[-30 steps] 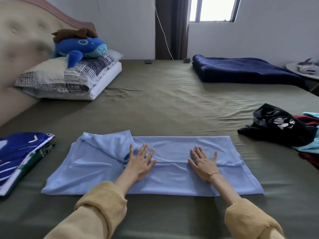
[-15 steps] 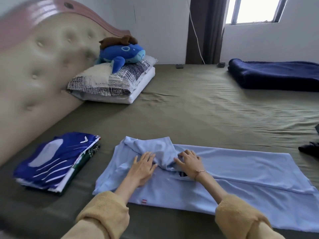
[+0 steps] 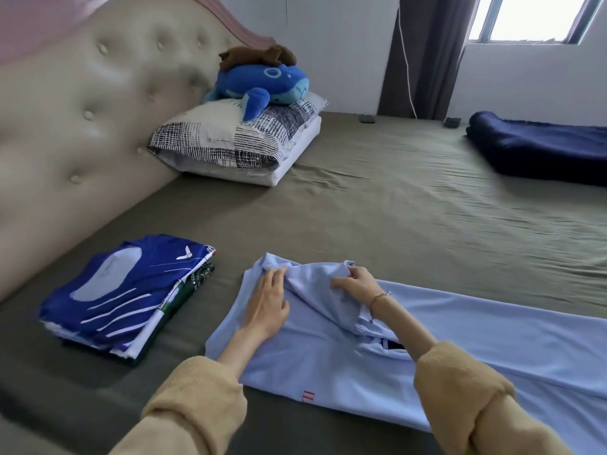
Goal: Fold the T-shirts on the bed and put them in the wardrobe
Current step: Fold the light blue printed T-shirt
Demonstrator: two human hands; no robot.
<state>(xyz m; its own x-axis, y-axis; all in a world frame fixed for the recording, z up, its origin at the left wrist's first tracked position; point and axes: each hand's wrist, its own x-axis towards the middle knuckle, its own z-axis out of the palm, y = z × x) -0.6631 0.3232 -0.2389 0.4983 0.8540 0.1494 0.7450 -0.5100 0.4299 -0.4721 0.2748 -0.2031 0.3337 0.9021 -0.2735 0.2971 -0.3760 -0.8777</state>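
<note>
A light blue T-shirt [image 3: 476, 356] lies folded lengthwise into a long strip on the olive bed sheet [image 3: 394, 218]. Its sleeve end is bunched up at the left. My left hand [image 3: 267, 302] lies flat on the shirt's left part, fingers straight, touching the bunched sleeve. My right hand [image 3: 356, 287] pinches the raised sleeve fabric near the collar. To the left sits a stack of folded shirts [image 3: 131, 290] with a dark blue and white one on top.
A padded headboard [image 3: 82, 126] runs along the left. A patterned pillow [image 3: 243, 139] with a blue plush toy [image 3: 262, 83] is at the back. A navy blanket [image 3: 542, 149] lies folded at the far right, under a window.
My view has turned left, so the pile of unfolded clothes at the right has left the frame. Both hands moved left to the sleeve; the right hand went from flat to pinching the fabric.
</note>
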